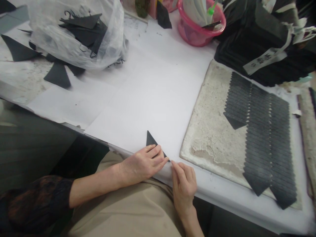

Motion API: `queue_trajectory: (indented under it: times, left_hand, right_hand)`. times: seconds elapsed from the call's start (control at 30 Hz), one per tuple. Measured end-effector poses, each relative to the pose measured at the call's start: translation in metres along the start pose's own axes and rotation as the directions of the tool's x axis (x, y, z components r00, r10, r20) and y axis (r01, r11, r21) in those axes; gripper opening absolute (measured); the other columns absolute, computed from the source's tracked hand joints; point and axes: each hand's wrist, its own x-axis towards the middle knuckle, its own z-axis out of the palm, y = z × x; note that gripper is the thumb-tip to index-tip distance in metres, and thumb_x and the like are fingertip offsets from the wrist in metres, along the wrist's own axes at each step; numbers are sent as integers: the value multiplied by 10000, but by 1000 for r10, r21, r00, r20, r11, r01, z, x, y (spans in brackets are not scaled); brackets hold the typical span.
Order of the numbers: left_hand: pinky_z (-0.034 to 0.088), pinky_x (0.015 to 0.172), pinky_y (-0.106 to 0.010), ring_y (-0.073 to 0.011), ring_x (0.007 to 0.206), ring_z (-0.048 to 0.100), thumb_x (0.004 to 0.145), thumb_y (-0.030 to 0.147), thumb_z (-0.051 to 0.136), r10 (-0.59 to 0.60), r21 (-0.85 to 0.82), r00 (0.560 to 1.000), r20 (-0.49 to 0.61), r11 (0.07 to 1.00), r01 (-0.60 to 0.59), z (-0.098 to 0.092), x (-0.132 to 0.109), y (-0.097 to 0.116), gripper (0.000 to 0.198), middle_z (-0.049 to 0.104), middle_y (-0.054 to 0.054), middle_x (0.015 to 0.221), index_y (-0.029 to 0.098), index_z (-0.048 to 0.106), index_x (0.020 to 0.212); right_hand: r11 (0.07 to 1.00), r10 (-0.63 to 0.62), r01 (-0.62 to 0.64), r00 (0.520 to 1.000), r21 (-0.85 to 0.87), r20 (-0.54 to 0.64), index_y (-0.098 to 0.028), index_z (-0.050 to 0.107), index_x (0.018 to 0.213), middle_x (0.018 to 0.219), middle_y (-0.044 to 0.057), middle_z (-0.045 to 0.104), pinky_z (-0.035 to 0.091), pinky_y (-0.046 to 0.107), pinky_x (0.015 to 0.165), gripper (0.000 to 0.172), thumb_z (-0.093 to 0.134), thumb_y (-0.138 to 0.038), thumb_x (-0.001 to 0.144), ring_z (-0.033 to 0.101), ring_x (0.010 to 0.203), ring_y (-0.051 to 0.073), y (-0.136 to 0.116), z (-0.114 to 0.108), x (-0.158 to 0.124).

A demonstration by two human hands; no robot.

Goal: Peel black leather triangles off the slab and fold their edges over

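Note:
A dark triangular piece (pixel 151 139) lies on the white table surface near the front edge. My left hand (pixel 145 163) rests over it, its fingers closed together and pressing it down. At the piece's lower right tip is my right hand (pixel 183 181), thumb and fingers pinched; whatever may be between the fingertips is too small to make out. To the right, a worn pale board (pixel 209 131) carries overlapping rows of dark pointed pieces (pixel 259 141).
A clear plastic bag (pixel 111 36) with dark pieces sits at the back left, loose dark pieces (pixel 58 75) beside it. A pink basin (pixel 195 38) stands at the back. Stacked black material (pixel 254 33) with a white label fills the back right.

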Motion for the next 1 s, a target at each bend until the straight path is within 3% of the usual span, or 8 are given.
queue_trajectory:
  times: [0.33,0.7,0.87,0.93,1.0]
  left_hand:
    - [504,991,-399,-261,1161,559,934,135,554,-12,3,1000,14,1000,12,2,0,0,322,623,-116,1161,117,555,1255]
    - [512,967,-397,-256,1147,572,923,119,555,-42,-23,999,-18,999,42,8,-3,1,333,621,-114,1129,123,544,1256]
    - [528,929,-378,-258,1127,586,874,224,588,-69,78,992,-103,994,77,20,-11,8,385,641,-86,1170,198,597,1258]
    - [554,833,-316,-224,1030,627,785,286,662,26,167,979,-201,986,8,24,-2,-2,364,682,-17,1116,295,688,1149]
    - [543,720,-283,-191,957,636,727,301,711,145,241,954,-264,967,-80,24,23,-17,387,671,20,1151,388,697,1104]
  right_hand:
    - [995,96,-95,995,-31,35,-212,655,941,874,40,638,421,322,748,57,605,-200,917,554,807,177,-5,3,9]
    - [989,138,-134,988,-65,64,-217,609,894,832,29,616,403,309,720,118,530,-275,959,556,787,182,-15,0,17]
    - [979,124,-128,992,-159,-34,-224,591,828,775,15,602,418,303,630,84,596,-245,909,568,712,182,-17,2,16]
    - [958,51,-64,997,-280,-56,-239,598,796,742,16,604,444,307,592,91,642,-254,874,580,685,187,-16,-1,20]
    - [911,-51,7,994,-411,-95,-261,619,811,787,28,639,470,294,567,108,627,-328,895,589,688,181,-15,-8,29]
